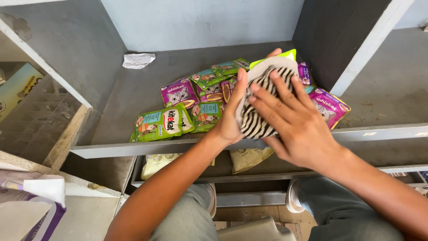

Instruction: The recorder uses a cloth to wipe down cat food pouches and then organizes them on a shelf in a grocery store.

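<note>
Shelf [133, 93]: grey box shape; my pouches lie in it.
Left hand [232, 118]: fingers wrapped round the striped pouch [258, 120], above the shelf's front edge.
Right hand [294, 122]: fingers spread flat on it.
Green pouch [162, 124]: front left.
Purple pouch [178, 93]: behind it.

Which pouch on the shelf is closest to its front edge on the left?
The green pouch with the red oval label, lying flat at the left end of the pile. Its lower edge nearly reaches the shelf lip; the purple pouch lies farther back.
</note>
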